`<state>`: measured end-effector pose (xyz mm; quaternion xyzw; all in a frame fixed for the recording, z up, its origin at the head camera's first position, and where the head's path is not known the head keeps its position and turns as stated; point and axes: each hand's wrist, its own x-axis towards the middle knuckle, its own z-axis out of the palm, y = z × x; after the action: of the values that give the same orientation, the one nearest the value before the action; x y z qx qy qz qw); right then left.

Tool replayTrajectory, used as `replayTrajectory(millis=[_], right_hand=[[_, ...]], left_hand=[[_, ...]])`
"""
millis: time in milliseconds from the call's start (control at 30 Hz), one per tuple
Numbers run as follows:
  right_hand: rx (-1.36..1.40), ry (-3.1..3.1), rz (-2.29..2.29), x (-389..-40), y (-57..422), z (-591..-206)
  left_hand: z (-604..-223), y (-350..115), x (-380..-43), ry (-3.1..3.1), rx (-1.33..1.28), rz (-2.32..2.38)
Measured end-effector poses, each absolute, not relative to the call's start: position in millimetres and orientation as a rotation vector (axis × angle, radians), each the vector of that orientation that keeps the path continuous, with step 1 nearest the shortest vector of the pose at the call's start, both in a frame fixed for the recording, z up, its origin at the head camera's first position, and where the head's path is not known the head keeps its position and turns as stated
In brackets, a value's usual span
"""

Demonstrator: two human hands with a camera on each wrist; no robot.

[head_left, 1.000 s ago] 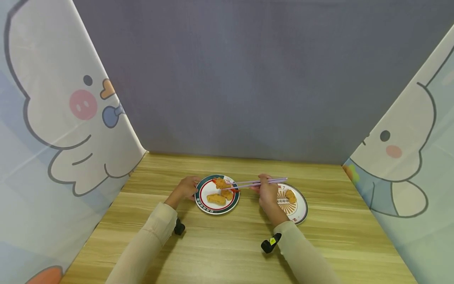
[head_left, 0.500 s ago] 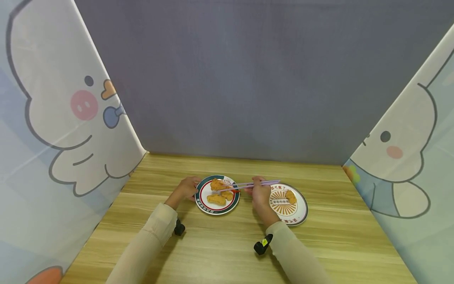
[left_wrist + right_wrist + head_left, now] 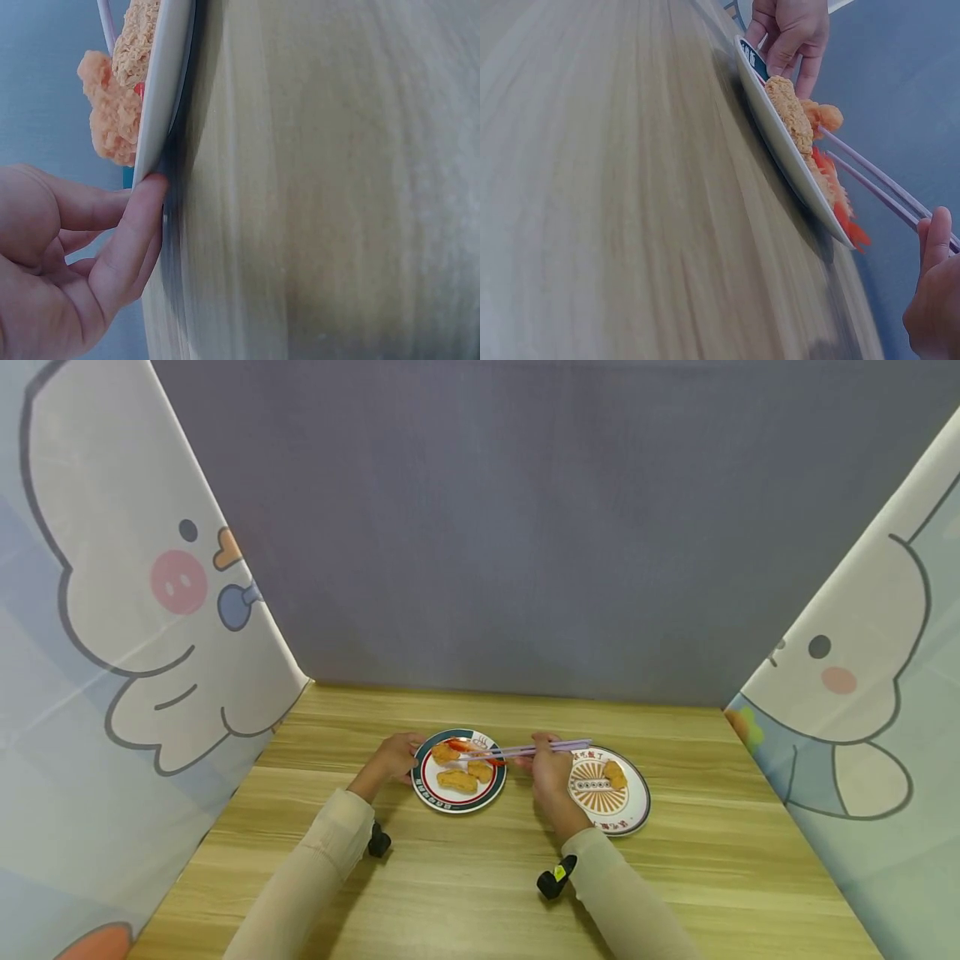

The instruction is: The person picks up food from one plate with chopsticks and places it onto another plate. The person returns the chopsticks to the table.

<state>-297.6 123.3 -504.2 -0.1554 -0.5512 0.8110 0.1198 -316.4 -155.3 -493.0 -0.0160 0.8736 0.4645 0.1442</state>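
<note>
My left hand pinches the left rim of a round plate with a dark green and red border, thumb over the rim and fingers beneath. On it lie several breaded fried pieces: a long one in front, a small one and a lumpy one at the upper left. Red shrimp tails show among them. My right hand holds a pair of pale purple chopsticks. In the right wrist view their tips reach the lumpy piece at the plate's far side.
An oval white plate with a brown sunburst print stands to the right, partly behind my right hand, carrying one fried nugget. The wooden table meets a grey cloth backdrop behind and cartoon-printed panels on both sides.
My right hand has moved left with the chopsticks. The lumpy fried piece has shifted left across the plate, showing more red beside it. My left hand stays at the rim.
</note>
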Motion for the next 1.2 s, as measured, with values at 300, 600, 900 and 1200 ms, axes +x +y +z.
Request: replayTrajectory(millis=[300,600,900,1200], right_hand=[[-0.406,-1.565,2.39,-296.1,133.3,-499.3],[-0.423,-1.526,2.396,-297.1,144.9,-492.5],[-0.375,-1.578,2.395,-292.3,164.1,-483.8],[-0.351,-1.607,2.397,-287.8,186.2,-480.9]], left_hand=[[-492.3,-155.0,-315.8,2.536,-0.052,1.316],[-496.7,-155.1,-317.9,2.534,-0.06,1.314],[-496.8,-155.1,-317.7,2.523,-0.066,1.324],[-496.3,-154.7,-317.5,2.533,-0.069,1.317]])
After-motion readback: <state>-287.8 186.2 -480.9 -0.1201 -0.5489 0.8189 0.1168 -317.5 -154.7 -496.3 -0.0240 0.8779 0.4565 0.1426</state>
